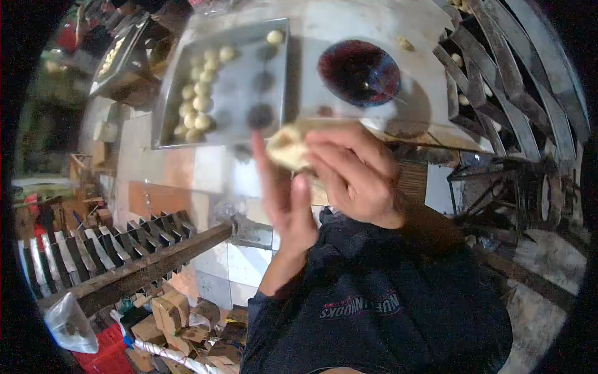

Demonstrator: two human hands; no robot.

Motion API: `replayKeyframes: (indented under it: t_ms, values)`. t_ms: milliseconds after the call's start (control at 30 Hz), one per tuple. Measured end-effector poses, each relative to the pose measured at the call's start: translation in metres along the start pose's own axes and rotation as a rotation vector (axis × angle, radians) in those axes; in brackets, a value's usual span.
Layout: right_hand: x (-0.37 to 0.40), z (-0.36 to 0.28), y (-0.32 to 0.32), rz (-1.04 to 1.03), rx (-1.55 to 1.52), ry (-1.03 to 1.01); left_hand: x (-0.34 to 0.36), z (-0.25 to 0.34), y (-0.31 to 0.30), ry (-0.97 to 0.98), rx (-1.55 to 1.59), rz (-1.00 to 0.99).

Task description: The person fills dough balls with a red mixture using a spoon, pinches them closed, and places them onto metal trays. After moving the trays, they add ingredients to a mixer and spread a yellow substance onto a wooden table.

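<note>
A lump of pale dough (286, 149) with a brownish patch on its upper side is in my right hand (356, 171), its fingers closed around the dough's right side. My left hand (286, 209) is just left of and below the dough, index finger stretched up and thumb apart, blurred by motion. Beyond my hands lies a metal tray (240, 37). Several round dough balls (201, 103) sit along its left side, and a single dough ball (275, 37) is in its upper right corner. Right of the tray stands a bowl (358, 71) with a dark reddish inside.
A small dough scrap (405, 43) lies on the white table (311, 25). Metal racks (492, 81) stand at the right, some holding dough balls. Another slotted rack (106, 249) and cardboard boxes (171, 315) are at lower left. A second tray (112, 59) shows at upper left.
</note>
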State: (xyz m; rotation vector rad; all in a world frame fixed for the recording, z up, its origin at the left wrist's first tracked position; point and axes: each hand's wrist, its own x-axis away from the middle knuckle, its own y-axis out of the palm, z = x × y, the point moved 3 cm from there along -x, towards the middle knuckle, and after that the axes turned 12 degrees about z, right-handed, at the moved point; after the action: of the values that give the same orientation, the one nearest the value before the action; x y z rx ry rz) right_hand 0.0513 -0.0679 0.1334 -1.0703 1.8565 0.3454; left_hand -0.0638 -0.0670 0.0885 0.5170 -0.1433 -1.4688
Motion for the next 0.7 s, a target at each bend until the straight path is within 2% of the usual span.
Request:
replayKeyframes:
  t_ms: [33,67,100,167,200,233,300,333,367,400,433,467,500,567,600,633,700]
  values:
    - [0.002,-0.014,-0.004,-0.033,-0.051,-0.028,0.006,0.002,-0.011,-0.074,0.243,0.018]
    - [-0.002,-0.028,-0.007,-0.095,-0.100,-0.013,0.010,0.002,-0.019,-0.113,0.360,0.051]
    - [-0.002,-0.037,-0.012,-0.093,-0.091,-0.012,0.015,0.006,-0.028,-0.084,0.308,-0.085]
    - [0.001,-0.043,-0.020,-0.197,-0.073,0.157,0.020,0.012,-0.036,-0.043,0.232,-0.065]
    - [-0.001,-0.043,-0.024,-0.245,-0.136,0.353,0.024,0.014,-0.036,-0.044,0.232,-0.070]
    - [0.001,-0.045,-0.027,-0.242,-0.133,0.353,0.028,0.016,-0.035,0.033,0.194,-0.036]
    - [0.018,-0.038,-0.024,-0.368,-0.430,0.960,0.035,0.018,-0.034,0.261,0.032,-0.015]
    - [0.024,-0.040,-0.027,-0.268,-0.543,1.036,0.039,0.015,-0.030,0.396,-0.091,-0.025]
    - [0.025,-0.038,-0.030,-0.264,-0.537,1.028,0.041,0.013,-0.024,0.533,-0.212,-0.031]
    - [0.017,-0.042,-0.038,-0.258,-0.367,0.602,0.042,0.016,-0.017,0.704,-0.388,-0.055]
    - [0.012,-0.050,-0.045,-0.247,-0.194,0.182,0.042,0.016,-0.011,0.730,-0.405,-0.044]
    - [0.011,-0.058,-0.049,-0.228,-0.205,0.280,0.044,0.021,-0.005,0.729,-0.641,-0.064]
    - [0.010,-0.060,-0.053,-0.224,-0.197,0.282,0.046,0.026,0.001,0.720,-0.878,-0.088]
    - [0.009,-0.060,-0.067,-0.204,0.023,0.089,0.044,0.028,0.015,0.762,-0.776,-0.139]
    - [0.012,-0.053,-0.075,-0.175,-0.014,0.063,0.044,0.026,0.024,0.806,-0.674,-0.174]
    - [0.010,-0.046,-0.086,-0.156,0.005,0.070,0.052,0.011,0.037,0.375,-0.310,0.044]
    - [0.002,-0.036,-0.110,-0.142,-0.043,-0.019,0.053,0.000,0.048,-0.069,-0.070,-0.204]
